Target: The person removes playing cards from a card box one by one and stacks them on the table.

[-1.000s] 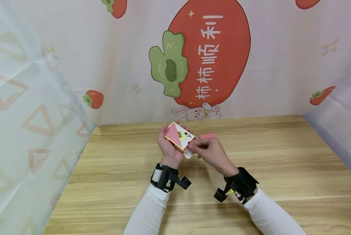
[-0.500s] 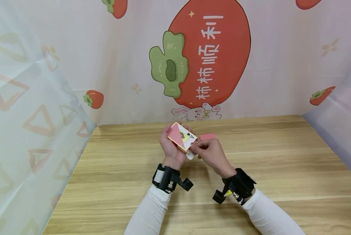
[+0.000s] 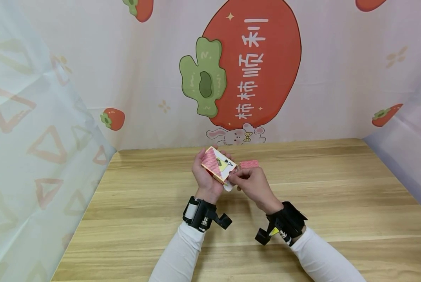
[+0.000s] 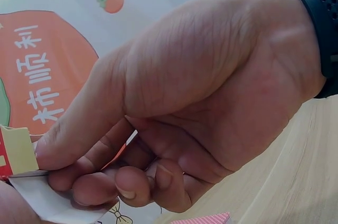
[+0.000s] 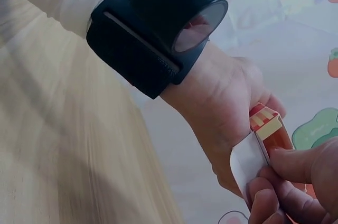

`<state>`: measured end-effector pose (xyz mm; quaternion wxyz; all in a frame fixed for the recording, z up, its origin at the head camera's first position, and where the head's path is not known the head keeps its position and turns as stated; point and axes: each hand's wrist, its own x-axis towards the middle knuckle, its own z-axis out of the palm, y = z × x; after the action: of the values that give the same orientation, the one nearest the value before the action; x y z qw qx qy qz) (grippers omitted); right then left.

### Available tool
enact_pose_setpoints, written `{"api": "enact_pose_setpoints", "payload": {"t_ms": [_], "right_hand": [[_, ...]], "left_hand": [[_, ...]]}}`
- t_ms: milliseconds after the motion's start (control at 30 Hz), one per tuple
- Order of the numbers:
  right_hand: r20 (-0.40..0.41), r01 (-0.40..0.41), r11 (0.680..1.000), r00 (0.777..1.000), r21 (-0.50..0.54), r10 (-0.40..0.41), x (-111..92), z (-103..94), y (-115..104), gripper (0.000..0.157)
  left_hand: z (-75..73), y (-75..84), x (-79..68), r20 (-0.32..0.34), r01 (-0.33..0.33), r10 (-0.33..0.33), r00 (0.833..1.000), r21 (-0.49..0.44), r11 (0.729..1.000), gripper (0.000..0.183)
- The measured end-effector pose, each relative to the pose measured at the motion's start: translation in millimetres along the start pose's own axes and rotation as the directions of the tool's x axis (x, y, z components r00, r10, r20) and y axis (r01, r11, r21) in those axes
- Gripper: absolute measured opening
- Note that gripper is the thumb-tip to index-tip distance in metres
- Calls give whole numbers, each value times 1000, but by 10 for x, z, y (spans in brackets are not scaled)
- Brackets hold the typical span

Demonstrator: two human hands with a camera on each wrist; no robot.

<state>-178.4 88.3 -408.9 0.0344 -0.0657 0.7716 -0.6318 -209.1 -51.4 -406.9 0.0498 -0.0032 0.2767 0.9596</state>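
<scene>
Shifted slightly to the right over the last second, the left hand [image 3: 206, 182] and the card box [image 3: 218, 164] in its grasp have moved together, while the right wrist has eased a touch leftward. The box is open at one end: a white flap [image 5: 245, 163] hangs out from it, and a yellow side tab [image 4: 22, 149] is folded out beside the opening. Its inside looks reddish-brown in the dim right wrist view, though fingers cover much of it and whether any cards are within cannot be told.

The box lies on the upturned left palm, thumb along its left side and fingertips showing past its far edge, raised above the wooden table [image 3: 154, 219]. The right hand [image 3: 254, 184] is at the open end, thumb and forefinger curled into a pinch on the box there, the flap just below them.

Its long axis runs slantwise from far left to near right, the open end pointing toward the right hand. The printed ace of spades faces up, with the "A" near that end. Just beyond the right hand, a red-checked rectangle [image 3: 248, 163] lies on the table.
</scene>
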Motion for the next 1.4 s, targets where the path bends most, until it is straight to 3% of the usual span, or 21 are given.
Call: {"api": "enact_pose_setpoints", "payload": {"t_ms": [733,1000,1400], "right_hand": [[44,-149,977,989,151,144,5,18,-13,19],[71,-149,976,988,156,140,10,17,-16,25],[-10,-139,978,990,158,143,0,64,12,15]], "left_hand": [[5,1,5,-31,-25,24,999,-20,999,44],[3,0,7,-27,-26,25,999,-17,1000,44],[10,-14,5,-33,-28,28,999,-3,1000,44]]}}
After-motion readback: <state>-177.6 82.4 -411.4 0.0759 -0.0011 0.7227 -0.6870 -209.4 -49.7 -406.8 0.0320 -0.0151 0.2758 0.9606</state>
